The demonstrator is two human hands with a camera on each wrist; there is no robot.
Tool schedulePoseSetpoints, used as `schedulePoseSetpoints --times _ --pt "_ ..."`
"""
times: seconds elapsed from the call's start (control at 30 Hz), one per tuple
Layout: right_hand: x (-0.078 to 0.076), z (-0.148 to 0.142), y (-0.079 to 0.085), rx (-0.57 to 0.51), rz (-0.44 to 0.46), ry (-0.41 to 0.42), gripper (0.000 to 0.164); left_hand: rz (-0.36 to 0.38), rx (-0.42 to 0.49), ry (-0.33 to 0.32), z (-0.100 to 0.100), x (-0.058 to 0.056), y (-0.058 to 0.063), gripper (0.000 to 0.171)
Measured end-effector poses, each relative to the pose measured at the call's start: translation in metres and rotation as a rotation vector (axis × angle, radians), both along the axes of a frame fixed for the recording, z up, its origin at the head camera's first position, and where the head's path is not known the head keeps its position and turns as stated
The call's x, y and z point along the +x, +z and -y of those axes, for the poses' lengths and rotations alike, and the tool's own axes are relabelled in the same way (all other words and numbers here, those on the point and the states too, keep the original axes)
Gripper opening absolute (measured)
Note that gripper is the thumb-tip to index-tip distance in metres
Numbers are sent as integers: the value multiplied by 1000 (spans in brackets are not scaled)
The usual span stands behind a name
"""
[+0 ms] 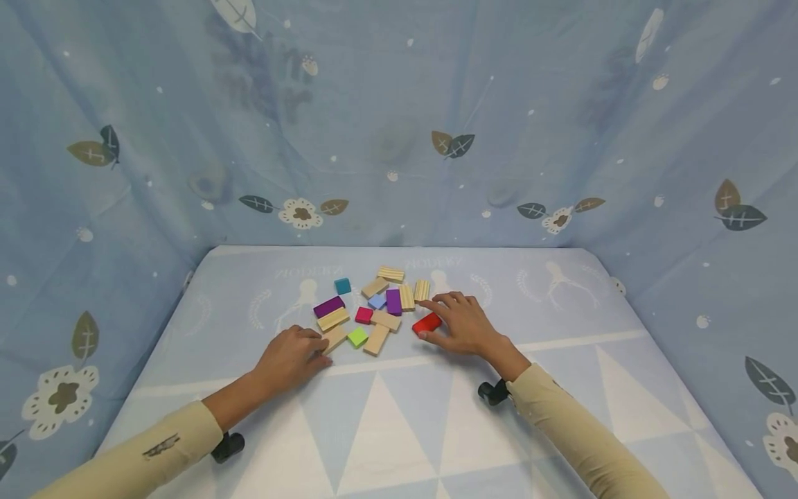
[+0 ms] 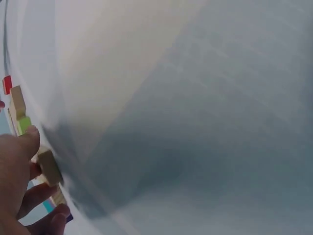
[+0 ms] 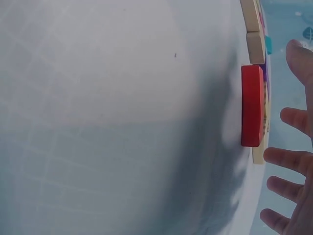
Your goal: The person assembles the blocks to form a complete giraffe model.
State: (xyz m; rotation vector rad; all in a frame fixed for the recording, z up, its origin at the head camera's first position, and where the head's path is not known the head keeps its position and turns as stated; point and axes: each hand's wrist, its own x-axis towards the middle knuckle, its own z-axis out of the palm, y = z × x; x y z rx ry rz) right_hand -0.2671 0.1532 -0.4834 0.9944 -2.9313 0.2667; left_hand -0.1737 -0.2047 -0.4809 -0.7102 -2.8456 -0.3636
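Note:
My left hand [image 1: 293, 357] is at the left front of a loose group of wooden blocks, beside a plain wood block [image 1: 334, 338]. In the left wrist view, its fingers reach behind that plain block [image 2: 49, 167], while the thumb stands apart from it near a green block [image 2: 23, 124]. My right hand [image 1: 460, 324] hovers with spread fingers over a red block [image 1: 427, 324] at the group's right side. The right wrist view shows a gap between the fingers and this red block [image 3: 252, 106].
Around the hands lie a purple block [image 1: 329, 307], a teal block [image 1: 342, 285], a crimson block [image 1: 364, 315], a blue block [image 1: 377, 301] and several plain wood ones. Patterned blue cloth [image 1: 399, 125] walls the table [image 1: 561, 416] at the back and sides.

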Motion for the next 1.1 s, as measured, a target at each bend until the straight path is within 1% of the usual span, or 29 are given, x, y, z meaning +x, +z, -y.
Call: schedulePoseSetpoints --times 0.13,0.27,0.43,0.5,0.53,0.7,0.8,0.93,1.1 --pt "1 0 -1 -10 -1 7 71 -4 75 56 -6 -2 -6 20" --pt "2 0 -1 -14 -2 10 71 -3 148 88 -7 -3 -7 15" --pt "1 1 -3 -3 -2 13 70 -43 165 99 -3 0 -4 17" --pt "0 0 -3 2 -6 16 70 -60 171 79 -3 3 -2 17" --pt "0 0 -3 3 -6 18 69 -71 177 59 -3 5 -1 17" --pt "1 -4 -2 -11 -17 43 65 -117 196 -74 -12 17 5 17" --pt "1 -4 -2 -15 -16 63 63 -113 185 -132 -21 26 8 18" --pt "2 -2 -2 -9 -4 79 61 -109 158 -174 -31 35 10 20" --pt "2 -2 -2 4 -22 94 56 -95 150 -223 -40 40 8 18"
